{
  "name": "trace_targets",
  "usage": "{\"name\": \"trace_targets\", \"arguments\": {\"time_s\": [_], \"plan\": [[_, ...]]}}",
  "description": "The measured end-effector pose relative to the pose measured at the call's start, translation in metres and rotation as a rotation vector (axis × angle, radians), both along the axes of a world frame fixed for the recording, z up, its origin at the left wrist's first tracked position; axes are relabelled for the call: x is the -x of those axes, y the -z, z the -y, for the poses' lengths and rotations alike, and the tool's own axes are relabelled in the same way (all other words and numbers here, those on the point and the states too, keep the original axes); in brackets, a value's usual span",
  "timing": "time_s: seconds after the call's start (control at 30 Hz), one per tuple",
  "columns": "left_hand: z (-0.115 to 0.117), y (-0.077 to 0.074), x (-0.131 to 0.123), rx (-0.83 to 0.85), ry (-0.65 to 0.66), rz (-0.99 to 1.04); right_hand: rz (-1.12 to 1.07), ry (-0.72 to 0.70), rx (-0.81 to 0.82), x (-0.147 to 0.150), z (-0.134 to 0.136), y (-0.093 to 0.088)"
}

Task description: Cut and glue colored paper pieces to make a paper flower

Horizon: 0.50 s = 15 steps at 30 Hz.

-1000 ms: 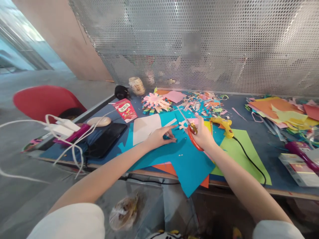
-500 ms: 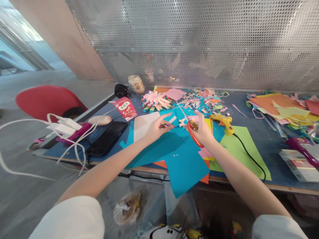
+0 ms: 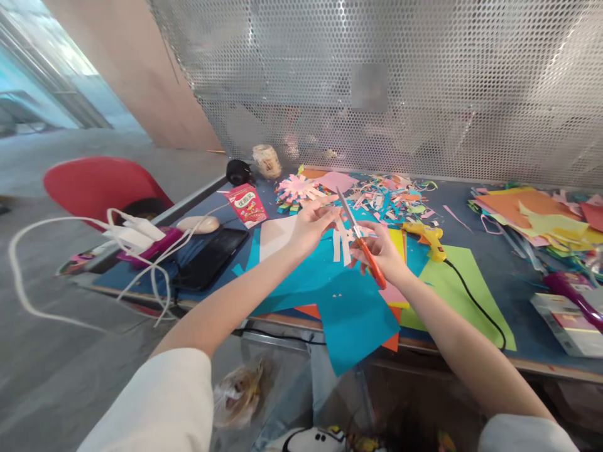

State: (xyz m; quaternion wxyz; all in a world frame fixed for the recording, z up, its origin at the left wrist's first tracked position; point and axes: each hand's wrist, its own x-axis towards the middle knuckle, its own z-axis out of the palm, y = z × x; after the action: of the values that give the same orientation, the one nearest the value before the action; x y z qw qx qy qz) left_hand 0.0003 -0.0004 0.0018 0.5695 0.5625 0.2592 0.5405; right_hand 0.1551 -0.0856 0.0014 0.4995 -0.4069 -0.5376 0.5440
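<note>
My left hand (image 3: 315,225) pinches a pale pink cut-paper piece (image 3: 341,243) whose strips hang down between my hands. In my right hand (image 3: 380,252) is a pair of scissors (image 3: 352,220) with orange handles, blades pointing up and away, close beside the paper piece. Whether the blades touch the paper I cannot tell. Blue paper sheets (image 3: 360,323) lie beneath both hands, one hanging over the table's front edge. A pale paper sheet (image 3: 277,237) lies on the blue, left of my hands. Behind them sits a fringed pink paper flower (image 3: 298,188).
A yellow glue gun (image 3: 426,238) rests right of my hands, its black cord crossing green paper (image 3: 464,282). Paper scraps (image 3: 393,198) are heaped at the back. On the left are a red carton (image 3: 247,206), a black tablet (image 3: 211,258) and a power strip with white cables (image 3: 148,245).
My left hand has moved right and now pinches the pale paper piece, lifted off the blue sheet. The scissors have turned more upright in my right hand.
</note>
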Motion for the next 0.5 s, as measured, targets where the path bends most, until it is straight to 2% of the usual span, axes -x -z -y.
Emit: {"name": "trace_targets", "arguments": {"time_s": [0.1,0.2,0.4,0.5], "plan": [[-0.003,0.0,-0.002,-0.06,-0.032,-0.048,-0.016,0.019,0.023,0.0,0.0,0.002],[-0.004,0.003,-0.003,-0.048,-0.034,-0.062,-0.018,0.073,0.003,0.0,-0.004,0.006],[-0.007,0.009,-0.001,0.204,0.004,0.097,-0.011,0.189,-0.014,-0.004,-0.012,0.013],[-0.005,0.011,0.002,0.277,0.069,0.096,0.015,0.233,-0.02,-0.006,-0.012,0.012]]}}
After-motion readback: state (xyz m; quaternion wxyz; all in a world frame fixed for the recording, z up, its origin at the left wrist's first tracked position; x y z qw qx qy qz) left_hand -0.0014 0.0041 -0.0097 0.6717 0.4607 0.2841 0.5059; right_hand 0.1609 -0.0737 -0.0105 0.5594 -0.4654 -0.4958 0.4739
